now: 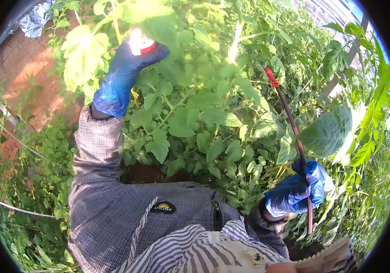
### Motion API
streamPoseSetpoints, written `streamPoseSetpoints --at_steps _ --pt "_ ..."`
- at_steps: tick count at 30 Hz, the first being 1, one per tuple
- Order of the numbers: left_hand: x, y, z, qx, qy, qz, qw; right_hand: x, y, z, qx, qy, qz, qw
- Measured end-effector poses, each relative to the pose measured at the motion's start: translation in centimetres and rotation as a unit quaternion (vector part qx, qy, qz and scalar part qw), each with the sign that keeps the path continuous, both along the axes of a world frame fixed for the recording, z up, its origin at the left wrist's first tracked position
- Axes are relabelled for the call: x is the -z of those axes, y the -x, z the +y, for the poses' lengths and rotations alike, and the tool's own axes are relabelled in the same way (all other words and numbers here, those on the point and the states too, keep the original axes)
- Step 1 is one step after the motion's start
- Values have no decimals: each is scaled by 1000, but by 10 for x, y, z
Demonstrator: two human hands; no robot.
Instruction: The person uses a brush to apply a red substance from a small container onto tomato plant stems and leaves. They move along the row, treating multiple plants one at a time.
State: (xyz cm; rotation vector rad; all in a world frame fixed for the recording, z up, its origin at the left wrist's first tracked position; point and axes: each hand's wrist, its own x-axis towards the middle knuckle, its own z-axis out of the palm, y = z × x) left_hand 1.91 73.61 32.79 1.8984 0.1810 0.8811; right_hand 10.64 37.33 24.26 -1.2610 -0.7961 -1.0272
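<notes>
My left hand, in a blue plastic glove, is raised among leafy tomato plants at the upper left. It is closed around a small container with a red band, its upper part washed out by sunlight. My right hand, also gloved in blue, grips a thin dark stick at the lower right. Red material is wrapped around the stick's upper tip, which reaches in among the leaves. A yellowish stem or strip lies beside the right hand. Leaves hide part of the left fingers.
Dense foliage fills the middle and right. A brick-paved path runs along the left, with crumpled silvery sheeting at its far end. Pale thin hoops or lines cross the left plants. A large leaf hangs near the stick.
</notes>
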Motion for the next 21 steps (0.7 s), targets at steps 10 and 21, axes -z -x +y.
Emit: streamPoseSetpoints --at_steps 10,21 --pt "32 -61 69 69 32 -24 997 -27 -10 25 20 82 -40 996" --pt "108 -167 80 302 126 60 943 -11 -21 8 69 21 11 997"
